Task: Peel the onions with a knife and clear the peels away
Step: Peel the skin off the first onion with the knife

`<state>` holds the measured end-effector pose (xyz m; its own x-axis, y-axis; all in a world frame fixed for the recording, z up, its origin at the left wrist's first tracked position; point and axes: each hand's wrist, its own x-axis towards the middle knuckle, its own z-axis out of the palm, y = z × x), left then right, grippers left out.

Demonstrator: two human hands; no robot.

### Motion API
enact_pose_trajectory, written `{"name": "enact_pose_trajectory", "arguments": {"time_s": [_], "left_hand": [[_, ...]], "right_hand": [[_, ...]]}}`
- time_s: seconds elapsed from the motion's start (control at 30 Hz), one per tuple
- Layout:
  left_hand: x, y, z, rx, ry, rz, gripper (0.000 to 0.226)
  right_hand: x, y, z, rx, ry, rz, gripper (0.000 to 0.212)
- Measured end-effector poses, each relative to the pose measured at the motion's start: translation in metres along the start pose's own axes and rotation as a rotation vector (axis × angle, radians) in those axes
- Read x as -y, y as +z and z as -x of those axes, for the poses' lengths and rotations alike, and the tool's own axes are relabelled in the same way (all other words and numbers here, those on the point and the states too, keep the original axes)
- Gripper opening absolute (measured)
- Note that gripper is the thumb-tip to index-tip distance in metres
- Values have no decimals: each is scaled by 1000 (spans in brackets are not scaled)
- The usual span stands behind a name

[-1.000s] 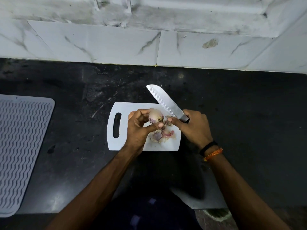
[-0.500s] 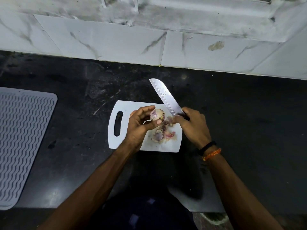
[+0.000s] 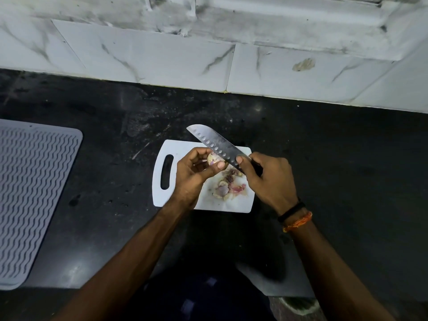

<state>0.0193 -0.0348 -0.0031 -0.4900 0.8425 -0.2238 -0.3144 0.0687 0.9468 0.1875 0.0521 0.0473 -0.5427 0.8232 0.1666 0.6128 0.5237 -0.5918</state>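
An onion [image 3: 214,159] is held above the cutting board [image 3: 183,148], gripped in the curled fingers of the left hand [image 3: 193,174], apparently so peels [image 3: 228,187] drop near the board's right edge. The knife [image 3: 216,142] is clasped by the right hand [image 3: 269,179], blade seemingly against the onion beside the left thumb.

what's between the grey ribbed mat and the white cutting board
Only bare black countertop with a few specks lies between the mat and the cutting board, as the head view shows.
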Motion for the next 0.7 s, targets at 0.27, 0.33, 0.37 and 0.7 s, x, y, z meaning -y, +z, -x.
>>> {"name": "enact_pose_trajectory", "arguments": {"time_s": [0.27, 0.33, 0.37, 0.7], "left_hand": [[-3, 5, 6, -54, -32, 6, 42], [-4, 6, 7, -49, -33, -9, 41], [-5, 6, 7, -50, -31, -20, 40], [-5, 7, 7, -68, -44, -16, 43]], "right_hand": [[2, 16, 7, -186, -44, 173, 37], [-1, 19, 7, -183, -18, 197, 40], [-1, 19, 8, -195, -10, 190, 41], [5, 26, 13, -253, -49, 82, 32]]}}
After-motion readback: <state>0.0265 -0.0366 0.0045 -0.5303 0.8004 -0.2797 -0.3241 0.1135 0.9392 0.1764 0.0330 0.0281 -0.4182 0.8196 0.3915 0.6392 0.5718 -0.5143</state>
